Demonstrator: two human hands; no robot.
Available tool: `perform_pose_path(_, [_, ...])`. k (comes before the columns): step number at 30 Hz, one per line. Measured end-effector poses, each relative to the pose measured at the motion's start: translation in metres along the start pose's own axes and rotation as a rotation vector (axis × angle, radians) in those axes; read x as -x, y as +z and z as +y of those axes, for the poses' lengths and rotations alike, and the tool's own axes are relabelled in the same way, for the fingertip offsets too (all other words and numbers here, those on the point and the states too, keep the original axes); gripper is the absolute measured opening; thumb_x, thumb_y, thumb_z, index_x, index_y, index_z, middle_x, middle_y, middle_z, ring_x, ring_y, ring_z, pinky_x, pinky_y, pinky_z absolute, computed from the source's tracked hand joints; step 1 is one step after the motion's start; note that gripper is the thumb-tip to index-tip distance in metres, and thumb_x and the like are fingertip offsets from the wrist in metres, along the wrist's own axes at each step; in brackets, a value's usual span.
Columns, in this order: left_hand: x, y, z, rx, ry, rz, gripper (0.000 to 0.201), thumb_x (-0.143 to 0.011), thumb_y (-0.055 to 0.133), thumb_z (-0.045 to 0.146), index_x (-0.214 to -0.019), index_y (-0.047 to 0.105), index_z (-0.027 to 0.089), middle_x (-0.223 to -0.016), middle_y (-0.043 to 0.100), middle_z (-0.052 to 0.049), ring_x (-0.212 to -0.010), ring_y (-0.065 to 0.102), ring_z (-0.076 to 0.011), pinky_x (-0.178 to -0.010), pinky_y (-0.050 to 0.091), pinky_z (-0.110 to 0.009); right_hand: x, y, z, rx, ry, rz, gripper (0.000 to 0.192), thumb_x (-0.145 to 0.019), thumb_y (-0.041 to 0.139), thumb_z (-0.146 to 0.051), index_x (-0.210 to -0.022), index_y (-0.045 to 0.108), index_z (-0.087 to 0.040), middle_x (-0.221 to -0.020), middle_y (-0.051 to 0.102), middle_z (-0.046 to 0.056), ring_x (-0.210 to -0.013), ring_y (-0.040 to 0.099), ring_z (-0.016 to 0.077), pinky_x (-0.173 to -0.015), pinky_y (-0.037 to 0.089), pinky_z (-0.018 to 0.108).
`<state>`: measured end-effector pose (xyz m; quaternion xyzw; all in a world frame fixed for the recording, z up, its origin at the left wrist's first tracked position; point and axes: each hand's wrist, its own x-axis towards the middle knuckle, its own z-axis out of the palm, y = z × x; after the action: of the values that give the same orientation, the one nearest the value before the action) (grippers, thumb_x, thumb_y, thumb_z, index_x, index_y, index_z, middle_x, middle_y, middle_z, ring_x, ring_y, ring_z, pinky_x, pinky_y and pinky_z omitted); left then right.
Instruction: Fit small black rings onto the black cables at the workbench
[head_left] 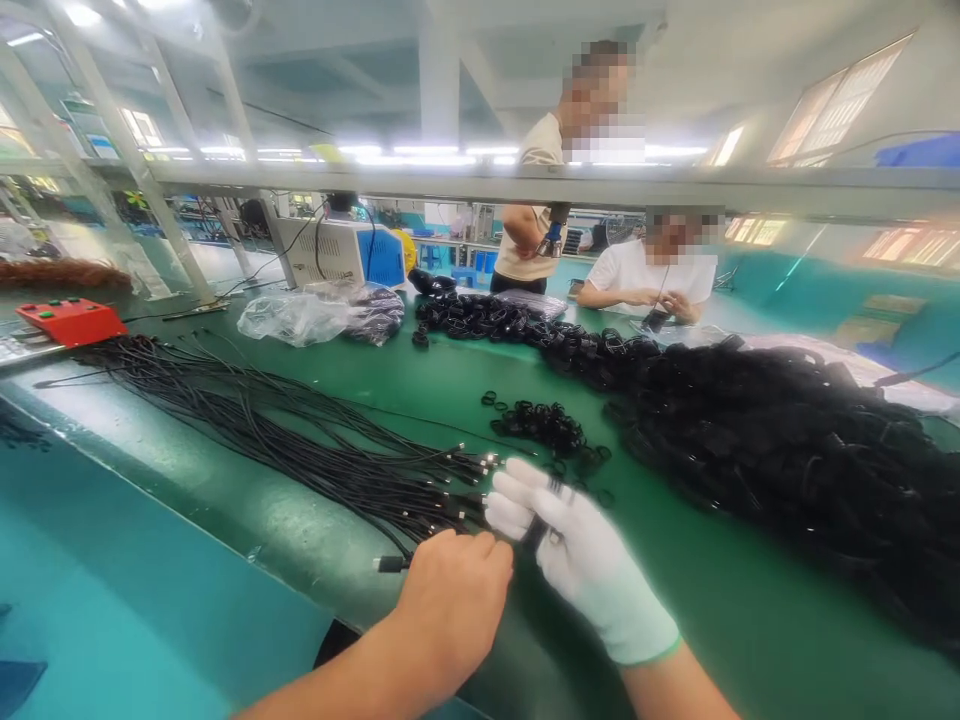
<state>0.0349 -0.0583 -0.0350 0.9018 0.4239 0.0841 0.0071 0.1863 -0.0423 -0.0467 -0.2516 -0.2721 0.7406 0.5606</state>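
Observation:
My bare left hand rests at the table's near edge, fingers closed on a black cable whose plug sticks out to the left. My right hand, in a white glove, grips the same cable's dark end between thumb and fingers, touching the left hand. A fan of long black cables with metal plugs lies just left of both hands. A small heap of black rubber rings sits just beyond the right hand.
A big pile of bundled black cables fills the right of the green table. Clear plastic bags, a red box and a white machine stand at the back left. Two people work across the table.

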Motion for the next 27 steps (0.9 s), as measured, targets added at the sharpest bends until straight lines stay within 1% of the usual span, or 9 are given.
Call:
perform_pose_path(3, [-0.011,-0.016,-0.018,-0.094,0.238,0.087,0.012,-0.083,0.051,0.016,-0.072,0.056,0.017,-0.070,0.063,-0.003,-0.064,0.055,-0.0174,-0.061,0.035,-0.031,0.002,0.004,0.004,0.125,0.053,-0.029,0.023,-0.076,0.069,-0.021,-0.097,0.063,-0.015,-0.085,0.064,0.005,-0.076,0.058,0.0159,-0.079,0.044,0.035])
perform_pose_path(6, [-0.028,-0.036,-0.041,-0.108,0.446,0.109,0.017,-0.083,0.058,0.031,-0.073,0.055,0.018,-0.070,0.063,-0.001,-0.069,0.053,-0.0177,-0.067,0.035,-0.032,0.006,0.007,0.009,0.140,0.157,-0.216,0.024,-0.079,0.065,-0.025,-0.098,0.063,-0.010,-0.085,0.063,0.008,-0.079,0.058,0.0165,-0.079,0.044,0.035])
perform_pose_path(9, [-0.040,-0.045,-0.053,0.026,0.529,0.066,0.018,-0.080,0.062,0.035,-0.075,0.057,0.019,-0.072,0.064,0.002,-0.071,0.052,-0.0150,-0.073,0.036,-0.030,0.010,0.006,0.014,0.052,0.267,-0.347,0.035,-0.077,0.067,-0.028,-0.104,0.061,-0.007,-0.087,0.062,0.010,-0.078,0.059,0.0165,-0.079,0.045,0.037])
perform_pose_path(13, [-0.044,-0.047,-0.052,0.149,0.543,0.047,0.012,-0.085,0.057,0.027,-0.076,0.062,0.019,-0.080,0.067,0.001,-0.082,0.053,-0.0142,-0.086,0.036,-0.028,0.011,-0.004,0.020,0.021,0.384,-0.362,0.040,-0.073,0.069,-0.028,-0.102,0.060,-0.002,-0.086,0.063,0.014,-0.074,0.066,0.0217,-0.072,0.049,0.036])
perform_pose_path(15, [-0.044,-0.050,-0.051,0.164,0.510,0.035,0.017,-0.087,0.053,0.020,-0.073,0.062,0.018,-0.085,0.066,-0.001,-0.087,0.053,-0.0159,-0.087,0.036,-0.029,0.011,-0.008,0.022,0.002,0.403,-0.340,0.036,-0.073,0.068,-0.028,-0.098,0.061,-0.001,-0.081,0.065,0.015,-0.070,0.067,0.0233,-0.070,0.050,0.039])
perform_pose_path(17, [-0.045,-0.051,-0.053,0.287,0.438,-0.074,0.017,-0.084,0.053,0.018,-0.070,0.063,0.018,-0.082,0.064,-0.001,-0.083,0.054,-0.0151,-0.079,0.039,-0.027,0.011,-0.010,0.024,-0.040,0.424,-0.333,0.035,-0.073,0.067,-0.028,-0.096,0.061,-0.002,-0.079,0.066,0.014,-0.069,0.066,0.0234,-0.071,0.050,0.043])
perform_pose_path(21, [-0.044,-0.035,-0.057,0.893,0.082,-0.348,0.005,-0.078,0.058,0.022,-0.076,0.058,0.016,-0.063,0.052,0.004,-0.055,0.046,-0.0085,-0.051,0.036,-0.019,0.012,-0.006,0.023,-0.123,0.432,-0.335,0.031,-0.070,0.070,-0.027,-0.092,0.059,-0.008,-0.075,0.065,0.008,-0.065,0.062,0.0171,-0.076,0.048,0.043])
perform_pose_path(24, [-0.035,-0.016,-0.052,1.219,-0.118,-0.285,0.009,-0.080,0.052,0.024,-0.084,0.054,0.016,-0.062,0.046,0.006,-0.051,0.039,-0.0071,-0.047,0.032,-0.018,0.012,-0.002,0.020,-0.111,0.383,-0.332,0.027,-0.068,0.072,-0.025,-0.085,0.057,-0.010,-0.072,0.063,0.005,-0.063,0.060,0.0144,-0.082,0.045,0.043])
perform_pose_path(27, [-0.024,-0.005,-0.044,1.264,-0.144,-0.148,0.013,-0.083,0.048,0.026,-0.087,0.057,0.017,-0.071,0.051,0.004,-0.061,0.042,-0.0090,-0.056,0.036,-0.020,0.012,0.001,0.017,-0.043,0.340,-0.348,0.030,-0.068,0.072,-0.028,-0.089,0.060,-0.009,-0.074,0.066,0.008,-0.072,0.063,0.0194,-0.083,0.045,0.044])
